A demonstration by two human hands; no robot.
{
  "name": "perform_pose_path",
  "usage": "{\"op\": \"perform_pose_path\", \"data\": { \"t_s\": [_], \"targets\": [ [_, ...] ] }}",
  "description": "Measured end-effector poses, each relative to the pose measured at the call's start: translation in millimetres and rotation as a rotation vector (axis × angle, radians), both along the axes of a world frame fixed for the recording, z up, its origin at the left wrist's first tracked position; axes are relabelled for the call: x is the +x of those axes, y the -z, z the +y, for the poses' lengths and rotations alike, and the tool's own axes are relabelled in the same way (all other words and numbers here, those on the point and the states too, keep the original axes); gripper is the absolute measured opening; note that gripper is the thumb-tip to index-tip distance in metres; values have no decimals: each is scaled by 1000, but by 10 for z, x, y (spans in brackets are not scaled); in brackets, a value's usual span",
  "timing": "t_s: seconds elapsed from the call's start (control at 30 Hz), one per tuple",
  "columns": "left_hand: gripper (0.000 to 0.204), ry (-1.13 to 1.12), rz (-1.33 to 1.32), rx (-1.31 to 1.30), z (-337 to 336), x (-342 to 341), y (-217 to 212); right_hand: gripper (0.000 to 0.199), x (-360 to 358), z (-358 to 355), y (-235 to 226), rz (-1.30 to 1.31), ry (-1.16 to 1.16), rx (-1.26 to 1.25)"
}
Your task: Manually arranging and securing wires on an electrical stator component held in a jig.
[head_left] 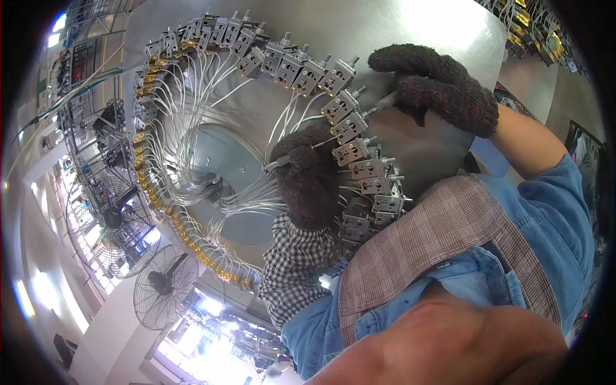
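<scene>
A ring of small grey metal blocks (351,127) with threaded studs lines the edge of a round metal machine; white wires run from the blocks toward its centre. My left hand (307,186), in a dark knitted glove, is inside the ring, closed around a slim screwdriver-like tool (278,162). The tool's thin shaft points at the blocks on the right. Outside the ring, my right hand (446,90), also gloved, has its upper fingers stretched to the left. Its lower fingers close on a grey tapered piece (387,101) beside a block's stud; its far end is hidden.
Brass-coloured fittings (192,244) follow the ring's left and lower side. A metal plate (443,25) lies behind the blocks. Black caged fans (165,282) stand at the left. More wired blocks (545,38) are at the far right corner.
</scene>
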State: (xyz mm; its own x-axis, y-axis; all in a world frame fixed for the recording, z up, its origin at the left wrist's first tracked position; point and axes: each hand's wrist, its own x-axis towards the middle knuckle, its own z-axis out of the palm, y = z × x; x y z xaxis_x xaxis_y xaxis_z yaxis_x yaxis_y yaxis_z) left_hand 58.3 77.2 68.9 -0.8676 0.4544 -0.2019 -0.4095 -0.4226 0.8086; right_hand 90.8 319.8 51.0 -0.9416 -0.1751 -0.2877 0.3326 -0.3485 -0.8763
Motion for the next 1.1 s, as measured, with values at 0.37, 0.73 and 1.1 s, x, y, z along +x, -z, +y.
{"op": "perform_pose_path", "data": {
  "t_s": [0.37, 0.73, 1.1],
  "targets": [
    [21, -51, 21, -83, -84, 20, 79, 36, -10, -49, 5, -136, -28, 31],
    [17, -56, 38, -113, -45, 32, 51, 26, -20, -106, -29, 83, 109, 118],
    [19, -101, -3, -167, -33, 55, 87, 36, -59, -107, -202, -278, 63, 122]
  ]
}}
